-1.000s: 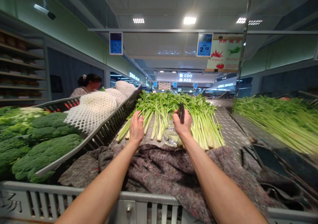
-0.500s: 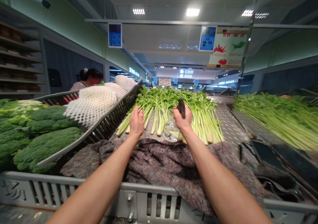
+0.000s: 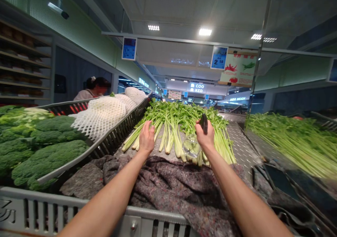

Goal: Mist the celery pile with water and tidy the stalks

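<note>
My right hand (image 3: 205, 133) is closed around the neck of a spray bottle with a black head and a clear body (image 3: 191, 146). The bottle hangs over the cut ends of the celery (image 3: 168, 124), which lies spread with its leaves at the far end. My left hand (image 3: 146, 137) is above the left side of the celery, fingers apart and nothing in it. Crumpled below both wrists is a grey-brown felt cloth (image 3: 163, 181).
Broccoli (image 3: 50, 156) fills the left side, beside a dark slatted crate wall (image 3: 105, 140). White foam-netted produce (image 3: 102, 112) sits behind it. A mirror (image 3: 289, 135) stands on the right. A person (image 3: 92, 88) is at the back left. A grey slatted rail (image 3: 39, 209) runs along the front.
My right hand has moved to the right with the spray bottle, over the right part of the celery. My left hand stays nearly in place. The view has tilted up slightly.
</note>
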Demonstrator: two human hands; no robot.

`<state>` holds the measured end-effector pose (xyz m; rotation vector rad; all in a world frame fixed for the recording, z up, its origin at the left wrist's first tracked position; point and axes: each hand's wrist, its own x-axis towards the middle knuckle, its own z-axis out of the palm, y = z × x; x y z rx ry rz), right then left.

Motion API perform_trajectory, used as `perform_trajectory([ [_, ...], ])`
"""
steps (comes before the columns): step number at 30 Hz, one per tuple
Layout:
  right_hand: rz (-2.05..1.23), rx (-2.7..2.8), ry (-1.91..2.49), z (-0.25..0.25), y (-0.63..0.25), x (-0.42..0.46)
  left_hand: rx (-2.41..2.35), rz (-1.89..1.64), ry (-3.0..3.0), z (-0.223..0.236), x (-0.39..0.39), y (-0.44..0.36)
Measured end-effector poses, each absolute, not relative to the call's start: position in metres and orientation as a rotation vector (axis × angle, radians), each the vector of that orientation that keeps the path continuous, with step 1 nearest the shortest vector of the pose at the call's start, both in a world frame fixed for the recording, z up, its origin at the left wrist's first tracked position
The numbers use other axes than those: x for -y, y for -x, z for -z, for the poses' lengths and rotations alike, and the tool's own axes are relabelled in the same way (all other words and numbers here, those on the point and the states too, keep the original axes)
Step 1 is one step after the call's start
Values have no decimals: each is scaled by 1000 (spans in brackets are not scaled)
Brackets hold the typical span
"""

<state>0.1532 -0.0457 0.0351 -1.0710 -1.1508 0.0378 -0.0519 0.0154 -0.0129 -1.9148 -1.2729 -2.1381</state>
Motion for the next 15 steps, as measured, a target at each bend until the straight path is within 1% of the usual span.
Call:
perform_trajectory([
  [6, 3, 1125, 1124, -14, -182, 34, 1264, 2125, 1928, 13, -15, 50],
  [9, 5, 1198, 1112, -14, -176, 36, 1296, 2076, 1942, 13, -13, 50],
  [15, -4, 1148, 1031, -20, -163, 43, 1317, 2017, 1968, 16, -11, 51],
])
